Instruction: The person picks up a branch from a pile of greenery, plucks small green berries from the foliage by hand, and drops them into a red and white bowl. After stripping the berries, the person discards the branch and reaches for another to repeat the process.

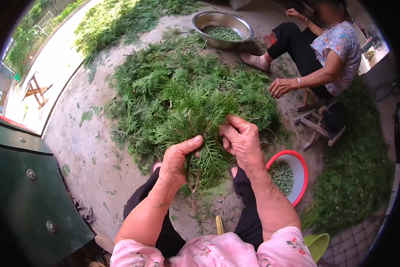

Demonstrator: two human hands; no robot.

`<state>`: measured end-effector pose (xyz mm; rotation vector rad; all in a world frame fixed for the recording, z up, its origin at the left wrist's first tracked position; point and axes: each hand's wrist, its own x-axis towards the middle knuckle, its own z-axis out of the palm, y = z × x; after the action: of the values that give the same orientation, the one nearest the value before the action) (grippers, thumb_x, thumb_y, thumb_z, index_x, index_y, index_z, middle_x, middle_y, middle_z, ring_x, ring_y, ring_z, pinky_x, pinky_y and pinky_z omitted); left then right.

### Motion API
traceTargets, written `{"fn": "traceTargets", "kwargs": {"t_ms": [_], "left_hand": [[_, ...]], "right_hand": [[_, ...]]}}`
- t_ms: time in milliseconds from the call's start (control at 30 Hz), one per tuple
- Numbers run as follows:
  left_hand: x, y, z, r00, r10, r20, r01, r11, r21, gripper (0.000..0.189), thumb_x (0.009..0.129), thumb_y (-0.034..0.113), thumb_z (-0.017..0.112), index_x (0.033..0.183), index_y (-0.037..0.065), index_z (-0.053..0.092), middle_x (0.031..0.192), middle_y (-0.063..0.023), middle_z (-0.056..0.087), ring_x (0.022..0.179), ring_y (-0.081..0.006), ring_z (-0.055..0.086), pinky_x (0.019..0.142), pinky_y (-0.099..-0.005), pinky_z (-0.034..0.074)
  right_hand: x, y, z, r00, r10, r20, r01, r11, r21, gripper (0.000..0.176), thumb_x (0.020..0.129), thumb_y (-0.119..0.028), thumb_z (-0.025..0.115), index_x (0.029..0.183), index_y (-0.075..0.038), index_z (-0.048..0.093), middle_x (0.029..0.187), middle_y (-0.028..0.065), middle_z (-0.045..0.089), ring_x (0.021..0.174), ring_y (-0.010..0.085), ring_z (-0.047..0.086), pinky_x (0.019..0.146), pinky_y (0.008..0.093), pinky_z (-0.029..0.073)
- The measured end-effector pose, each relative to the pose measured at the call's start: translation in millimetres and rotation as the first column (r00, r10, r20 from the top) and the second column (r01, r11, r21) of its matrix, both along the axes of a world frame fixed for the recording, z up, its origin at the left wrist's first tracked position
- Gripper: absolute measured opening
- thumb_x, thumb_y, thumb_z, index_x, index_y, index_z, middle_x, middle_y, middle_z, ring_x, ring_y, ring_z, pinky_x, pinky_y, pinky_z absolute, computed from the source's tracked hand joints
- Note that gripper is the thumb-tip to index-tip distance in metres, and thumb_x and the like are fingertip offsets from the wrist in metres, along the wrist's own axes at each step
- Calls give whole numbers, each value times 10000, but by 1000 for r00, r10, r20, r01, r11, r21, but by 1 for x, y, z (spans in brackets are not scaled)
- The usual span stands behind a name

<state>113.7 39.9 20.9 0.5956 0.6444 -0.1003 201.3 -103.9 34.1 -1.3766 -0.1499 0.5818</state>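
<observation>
A leafy green conifer branch (197, 113) with flat, scaly sprays stands up in front of me, its bare stem pointing down between my legs. My left hand (178, 155) is closed around its lower part, thumb on top. On the branch's right side, my right hand (242, 140) has its thumb and forefinger pinched together at the foliage; whatever is between the fingertips is too small to make out. To the right of my right forearm sits a white basin with a red rim (303, 171), holding small green cones (281, 178).
Behind the branch lies a large heap of cut greenery (142, 89). A metal basin (249, 33) of green cones stands beyond it. At the right, another person (338, 42) sits near a wooden folding stool (313, 127). More greenery (351, 164) covers the right floor; a green metal panel (26, 196) is at left.
</observation>
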Motion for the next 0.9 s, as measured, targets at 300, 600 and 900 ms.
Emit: {"fn": "traceTargets", "kwargs": {"t_ms": [300, 600, 900], "left_hand": [[0, -1, 15, 992, -99, -83, 99, 995, -5, 186, 758, 185, 704, 814, 26, 623, 674, -18, 580, 561, -120, 547, 524, -248, 482], [-3, -8, 21, 989, 49, -137, -9, 960, 280, 252, 744, 250, 736, 851, 43, 638, 727, -19, 592, 621, -110, 522, 572, -241, 433], [-2, -6, 26, 1000, 30, 1, -29, 970, 241, 355, 771, 226, 704, 1038, 34, 570, 852, -62, 610, 707, -145, 594, 607, -295, 526]], "right_hand": [[10, -10, 4, 948, 162, -276, -132, 984, 124, 262, 830, -174, 634, 1050, -38, 595, 700, 3, 534, 498, 75, 442, 383, 184, 278], [16, -12, 16, 970, -243, -15, 243, 969, 41, 53, 858, -105, 578, 895, -76, 602, 779, 11, 591, 564, 43, 482, 442, 184, 375], [40, -37, 10, 976, 66, -205, 96, 719, 688, 200, 854, -199, 612, 920, -12, 581, 847, 118, 601, 557, 88, 504, 380, 188, 334]]}}
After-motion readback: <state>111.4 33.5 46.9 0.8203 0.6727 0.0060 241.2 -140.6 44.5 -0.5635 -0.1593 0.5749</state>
